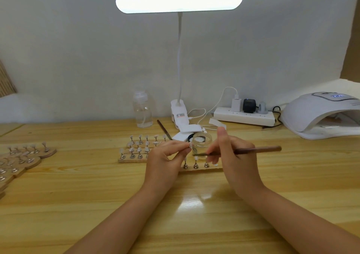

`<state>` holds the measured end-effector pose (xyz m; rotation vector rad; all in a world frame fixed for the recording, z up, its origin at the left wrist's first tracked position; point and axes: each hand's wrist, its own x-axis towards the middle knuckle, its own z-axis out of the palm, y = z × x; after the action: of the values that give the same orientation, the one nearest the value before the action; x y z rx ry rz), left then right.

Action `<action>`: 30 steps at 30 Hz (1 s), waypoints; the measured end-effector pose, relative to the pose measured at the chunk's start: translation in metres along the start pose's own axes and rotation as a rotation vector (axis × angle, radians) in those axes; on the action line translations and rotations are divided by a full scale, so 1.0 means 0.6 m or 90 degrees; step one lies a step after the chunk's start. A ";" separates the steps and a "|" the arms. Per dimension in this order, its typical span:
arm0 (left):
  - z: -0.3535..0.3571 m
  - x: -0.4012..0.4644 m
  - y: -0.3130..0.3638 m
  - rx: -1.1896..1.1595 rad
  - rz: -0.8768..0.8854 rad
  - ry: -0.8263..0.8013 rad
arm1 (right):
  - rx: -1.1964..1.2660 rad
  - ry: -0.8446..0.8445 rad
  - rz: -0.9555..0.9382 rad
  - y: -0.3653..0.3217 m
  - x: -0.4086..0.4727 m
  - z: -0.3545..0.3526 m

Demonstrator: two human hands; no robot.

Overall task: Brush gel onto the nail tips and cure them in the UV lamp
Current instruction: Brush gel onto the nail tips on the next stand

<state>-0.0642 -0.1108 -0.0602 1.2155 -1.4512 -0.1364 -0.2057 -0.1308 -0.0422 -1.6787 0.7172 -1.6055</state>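
Wooden counter (78, 185) under a white desk lamp (179, 2), wall behind; the left hand (165, 156) pinches a small nail tip (189, 146) at its fingertips, and the right hand (229, 154) has its grip pressed together around a brush (253, 150); the brush lies nearly level, long axis left to right, bristle end pointing left toward the tip, handle end out to the right; just behind sits an open jar (199, 143); brushing looks to be under way on this one tip, though the blur hides whether gel is on it; stands (136, 152) of tips wait on the left, and the UV lamp (321, 113) far right seems to hold something inside, so most brushing and curing is likely left
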 end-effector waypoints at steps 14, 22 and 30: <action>-0.001 0.000 0.003 0.017 -0.009 -0.011 | -0.058 -0.019 -0.064 0.003 0.004 0.001; 0.000 -0.001 0.002 0.061 -0.019 -0.018 | -0.054 -0.034 -0.067 0.002 0.004 0.000; 0.000 -0.002 0.005 0.056 -0.019 -0.019 | -0.094 -0.024 -0.102 0.005 0.006 -0.001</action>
<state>-0.0661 -0.1090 -0.0590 1.3114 -1.4785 -0.1125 -0.2059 -0.1356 -0.0421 -1.9088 0.7124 -1.6600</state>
